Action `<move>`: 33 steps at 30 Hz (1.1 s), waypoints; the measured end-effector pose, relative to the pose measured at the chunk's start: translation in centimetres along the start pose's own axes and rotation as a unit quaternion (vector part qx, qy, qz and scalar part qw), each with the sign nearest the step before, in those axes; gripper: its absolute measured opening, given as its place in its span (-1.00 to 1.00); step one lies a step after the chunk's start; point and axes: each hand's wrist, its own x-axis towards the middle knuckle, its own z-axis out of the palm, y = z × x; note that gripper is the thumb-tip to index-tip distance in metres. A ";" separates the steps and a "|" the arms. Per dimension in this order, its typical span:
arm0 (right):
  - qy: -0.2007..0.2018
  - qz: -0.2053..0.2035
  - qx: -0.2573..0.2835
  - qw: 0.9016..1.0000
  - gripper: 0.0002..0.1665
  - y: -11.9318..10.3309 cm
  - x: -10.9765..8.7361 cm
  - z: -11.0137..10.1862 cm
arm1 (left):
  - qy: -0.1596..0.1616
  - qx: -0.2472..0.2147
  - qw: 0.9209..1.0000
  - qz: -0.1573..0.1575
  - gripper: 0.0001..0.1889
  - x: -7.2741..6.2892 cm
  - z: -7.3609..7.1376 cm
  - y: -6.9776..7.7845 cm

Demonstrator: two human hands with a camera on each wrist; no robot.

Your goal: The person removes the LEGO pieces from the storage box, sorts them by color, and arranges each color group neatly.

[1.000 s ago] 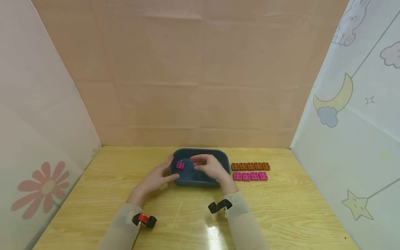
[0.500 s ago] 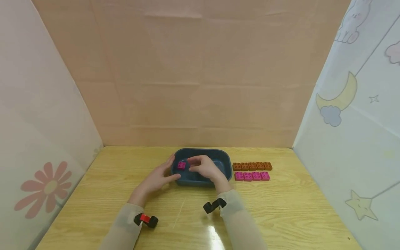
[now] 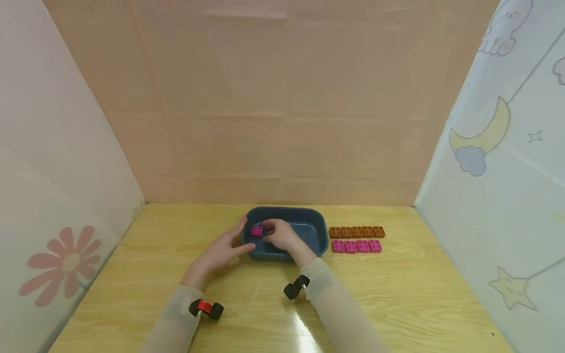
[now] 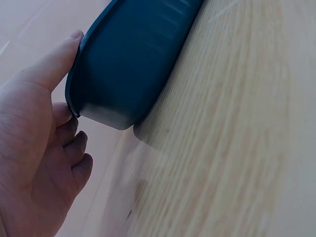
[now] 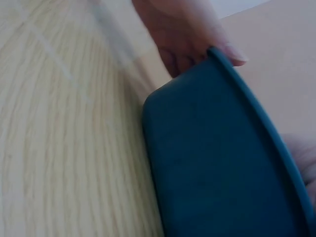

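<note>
A dark blue plastic tray [image 3: 309, 235] sits on the wooden table. Inside it, near the left end, lies one pink toy building brick [image 3: 257, 231], studs up. My left hand [image 3: 222, 251] holds the tray's left end, with the thumb along the near rim and the fingers bent against the outside. My right hand [image 3: 281, 235] reaches over the near rim into the tray. Its fingertips come right up to the brick's right side, with thumb and fingers apart. In the right wrist view the tray wall [image 5: 212, 153] hides most of that hand.
Right of the tray, several orange bricks [image 3: 357, 232] stand in a row. Several pink bricks [image 3: 356, 246] form a second row in front of them. A tan backdrop [image 3: 282, 147] rises behind the table [image 3: 397, 294], with patterned sheets at both sides.
My right hand has moved left across the tray and lower, up to the pink brick. The left hand stays at the tray's left end.
</note>
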 end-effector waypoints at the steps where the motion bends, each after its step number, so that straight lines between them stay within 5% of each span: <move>1: -0.001 0.001 -0.001 1.000 -0.44 0.0 0.0 0.0 | 0.001 0.001 1.000 -0.001 0.04 0.0 0.0 0.0; 33: -0.024 -0.023 -0.017 0.999 -0.50 0.2 0.9 0.9 | 0.003 0.010 1.000 0.009 0.07 -0.2 -0.1 0.1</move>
